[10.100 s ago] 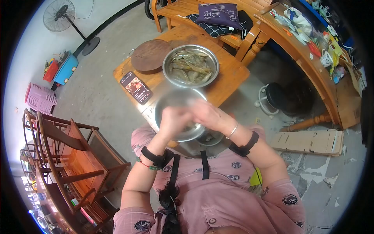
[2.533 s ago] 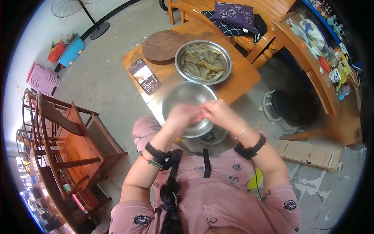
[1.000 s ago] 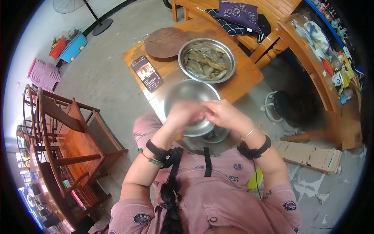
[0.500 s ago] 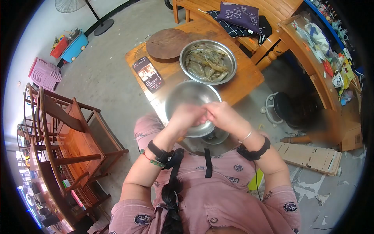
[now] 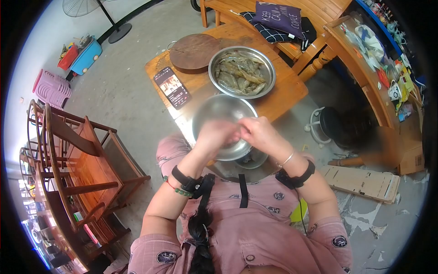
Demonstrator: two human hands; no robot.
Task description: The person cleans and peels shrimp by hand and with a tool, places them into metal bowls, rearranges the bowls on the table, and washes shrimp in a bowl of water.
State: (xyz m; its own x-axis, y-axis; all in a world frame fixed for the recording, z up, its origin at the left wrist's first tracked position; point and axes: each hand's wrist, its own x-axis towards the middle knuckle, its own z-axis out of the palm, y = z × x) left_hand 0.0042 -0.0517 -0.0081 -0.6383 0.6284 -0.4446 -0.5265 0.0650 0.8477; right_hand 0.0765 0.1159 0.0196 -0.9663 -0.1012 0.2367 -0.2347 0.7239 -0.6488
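Over a shiny steel bowl (image 5: pixel 219 104), my left hand (image 5: pixel 218 133) and my right hand (image 5: pixel 258 131) meet, fingers closed and tips together. Anything pinched between them is too small and blurred to make out. Just beyond, a wider steel basin (image 5: pixel 272 75) holds several raw grey-green shrimp (image 5: pixel 239 75) in liquid. Below my right hand, part of another container (image 5: pixel 258 162) shows beneath the near bowl's edge; its contents are mostly hidden.
On the small wooden table (image 5: pixel 287 93) lie a phone (image 5: pixel 172 87) with a lit screen and a round wooden chopping board (image 5: pixel 194 52). A bench with a purple cushion (image 5: pixel 278 20) stands behind. Wooden chairs (image 5: pixel 86 155) are at left, a wheeled stool (image 5: pixel 326 125) at right.
Both hands stay together over the near bowl with only slight finger movement. The whole view has shifted a few pixels; the bowls and shrimp look unchanged.
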